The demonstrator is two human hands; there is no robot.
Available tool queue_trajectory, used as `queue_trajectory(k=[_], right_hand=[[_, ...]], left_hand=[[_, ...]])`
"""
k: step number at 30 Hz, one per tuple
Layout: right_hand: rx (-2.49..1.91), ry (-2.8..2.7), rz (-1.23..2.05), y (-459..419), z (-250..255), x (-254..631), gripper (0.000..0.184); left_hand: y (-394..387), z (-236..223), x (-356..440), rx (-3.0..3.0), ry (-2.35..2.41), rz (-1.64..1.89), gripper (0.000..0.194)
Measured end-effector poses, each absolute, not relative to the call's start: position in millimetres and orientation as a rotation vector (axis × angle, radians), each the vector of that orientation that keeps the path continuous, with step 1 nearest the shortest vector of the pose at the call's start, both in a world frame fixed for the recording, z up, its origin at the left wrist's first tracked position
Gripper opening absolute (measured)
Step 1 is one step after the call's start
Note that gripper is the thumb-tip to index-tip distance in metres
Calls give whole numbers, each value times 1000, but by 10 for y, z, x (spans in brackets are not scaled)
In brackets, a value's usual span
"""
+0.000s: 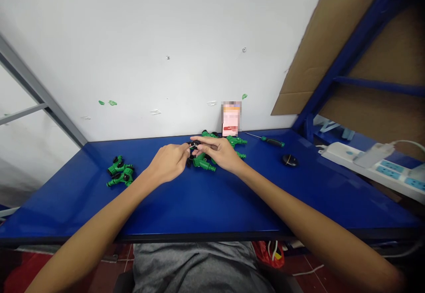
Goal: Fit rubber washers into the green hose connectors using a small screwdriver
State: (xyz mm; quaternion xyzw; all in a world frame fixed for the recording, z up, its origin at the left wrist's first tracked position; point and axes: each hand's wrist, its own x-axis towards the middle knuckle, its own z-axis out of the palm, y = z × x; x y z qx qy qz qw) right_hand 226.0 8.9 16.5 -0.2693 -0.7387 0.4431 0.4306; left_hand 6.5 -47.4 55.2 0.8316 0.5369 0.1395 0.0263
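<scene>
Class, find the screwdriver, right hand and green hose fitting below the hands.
Screwdriver (273, 142), head view, point on handle.
Right hand (217, 152), head view, point on back.
Green hose fitting (203, 163), head view, point on body.

Grey shirt (195, 266); forearms (299, 215), left hand (168, 163), right hand (217, 153) bare

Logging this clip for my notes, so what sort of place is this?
Likely a small assembly workstation: a blue workbench holds heaps of green plastic fittings, with a screwdriver and a power strip close by.
</scene>
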Motion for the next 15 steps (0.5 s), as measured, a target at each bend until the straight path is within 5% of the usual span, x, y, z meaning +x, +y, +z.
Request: queue_trajectory(k=[15], right_hand=[[-594,-1703,1292,72,133,2207,54]], left_hand=[[-476,580,45,2595,1695,392,36]])
